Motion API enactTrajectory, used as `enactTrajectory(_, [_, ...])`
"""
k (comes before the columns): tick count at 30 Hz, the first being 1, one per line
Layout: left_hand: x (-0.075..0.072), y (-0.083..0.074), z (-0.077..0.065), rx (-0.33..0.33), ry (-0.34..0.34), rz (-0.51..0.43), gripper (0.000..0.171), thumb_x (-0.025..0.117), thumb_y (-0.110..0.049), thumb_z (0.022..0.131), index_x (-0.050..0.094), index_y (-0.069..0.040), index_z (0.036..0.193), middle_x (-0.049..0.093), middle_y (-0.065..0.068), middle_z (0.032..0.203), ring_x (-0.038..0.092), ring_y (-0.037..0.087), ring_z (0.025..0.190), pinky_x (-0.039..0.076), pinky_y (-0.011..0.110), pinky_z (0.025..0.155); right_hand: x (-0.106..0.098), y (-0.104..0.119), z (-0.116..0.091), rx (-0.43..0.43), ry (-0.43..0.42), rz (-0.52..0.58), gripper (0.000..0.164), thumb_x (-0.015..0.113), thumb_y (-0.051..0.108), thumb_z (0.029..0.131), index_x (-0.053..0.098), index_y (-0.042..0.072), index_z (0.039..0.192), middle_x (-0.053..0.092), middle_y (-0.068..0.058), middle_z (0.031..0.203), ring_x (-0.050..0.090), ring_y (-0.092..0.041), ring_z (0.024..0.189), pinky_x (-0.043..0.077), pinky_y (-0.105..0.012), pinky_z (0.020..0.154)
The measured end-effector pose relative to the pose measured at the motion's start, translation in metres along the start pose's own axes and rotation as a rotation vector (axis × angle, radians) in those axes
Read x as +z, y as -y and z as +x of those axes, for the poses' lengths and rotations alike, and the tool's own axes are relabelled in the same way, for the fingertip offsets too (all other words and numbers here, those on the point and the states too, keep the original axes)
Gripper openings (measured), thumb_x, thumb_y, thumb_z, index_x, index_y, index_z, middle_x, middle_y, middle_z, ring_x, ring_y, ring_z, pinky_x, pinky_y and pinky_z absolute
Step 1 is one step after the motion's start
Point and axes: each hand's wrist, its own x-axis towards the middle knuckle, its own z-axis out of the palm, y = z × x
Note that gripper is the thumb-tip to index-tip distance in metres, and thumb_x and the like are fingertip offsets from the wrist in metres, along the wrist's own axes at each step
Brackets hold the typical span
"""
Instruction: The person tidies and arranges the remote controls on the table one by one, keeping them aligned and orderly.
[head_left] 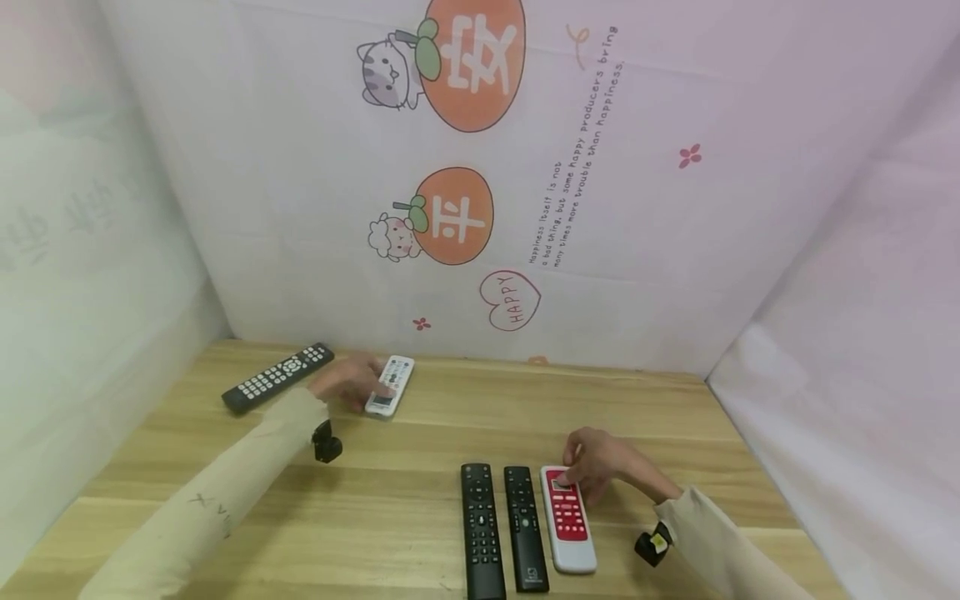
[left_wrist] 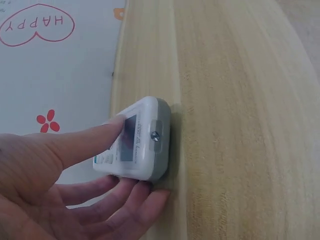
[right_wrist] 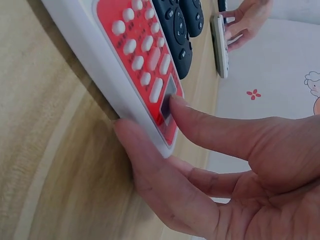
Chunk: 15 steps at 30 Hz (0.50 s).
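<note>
Remote with red face (head_left: 567,518), long axis running fore-and-aft, lies pinched at far end by right hand (head_left: 602,459), while left hand (head_left: 348,381) pinches white remote (head_left: 396,372) farther off

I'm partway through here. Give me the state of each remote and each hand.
Left hand: gripping the white remote
White remote: face up, held
Right hand: gripping the red-and-white remote
Red-and-white remote: face up, held
Wider black remote: face up, not held
Slimmer black remote: face up, not held
White-buttoned dark remote: face up, not held
</note>
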Motion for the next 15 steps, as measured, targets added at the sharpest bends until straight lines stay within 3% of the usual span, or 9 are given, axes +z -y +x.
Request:
enactTrajectory(8, [-0.0014,-0.0015,-0.007,0.039,0.03,0.009,0.038,0.08,-0.015,0.09,0.064,0.007,0.117,0.072,0.017,0.101,0.067,0.02,0.078,0.06,0.029,0.069,0.0018,0.0012,-0.0009,0.033,-0.001,-0.035,0.022,0.08,0.003,0.09,0.059,0.001,0.098,0.066,-0.016,0.088,0.073,-0.028,0.068,0.066,-0.038,0.063])
enactTrajectory(15, [-0.0042,-0.0011,-0.0065,0.072,-0.001,0.0,0.05,0.078,-0.008,0.088,0.059,0.011,0.13,0.067,0.026,0.124,0.07,0.028,0.095,0.061,0.033,0.082,0.0018,-0.0026,0.0004,0.032,0.007,-0.038,0.022,0.08,0.005,0.091,0.059,0.001,0.098,0.067,-0.016,0.088,0.073,-0.028,0.067,0.066,-0.037,0.063])
